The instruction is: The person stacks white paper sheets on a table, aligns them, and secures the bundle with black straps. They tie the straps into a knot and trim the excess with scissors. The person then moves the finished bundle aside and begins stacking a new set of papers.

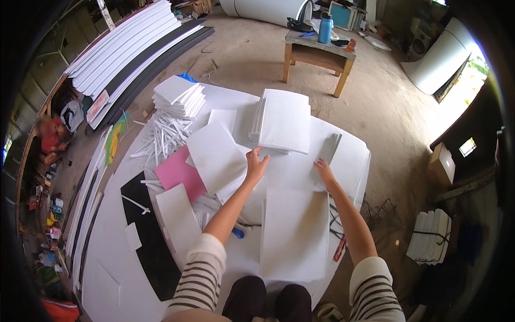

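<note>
My left hand [256,164] is open, thumb and fingers apart, just below the near left corner of a stack of white ribbed foam sheets [284,121]. My right hand [323,170] is also open, its fingers by the left edge of another pile of white sheets [348,161]; whether they touch it I cannot tell. Nothing shows in either hand. Closer to me, between my forearms, lies a larger pile of ribbed white sheets [295,233]. Left of my left hand, loose white sheets [217,155] overlap a pink sheet [181,174].
White strips [163,137] lie heaped beside a stack of small white sheets [178,96]. A black sheet [150,241] and a blue-handled tool [237,233] lie nearer. Beyond stands a small table [316,45] with a blue bottle [325,28]. A person [51,137] sits far left.
</note>
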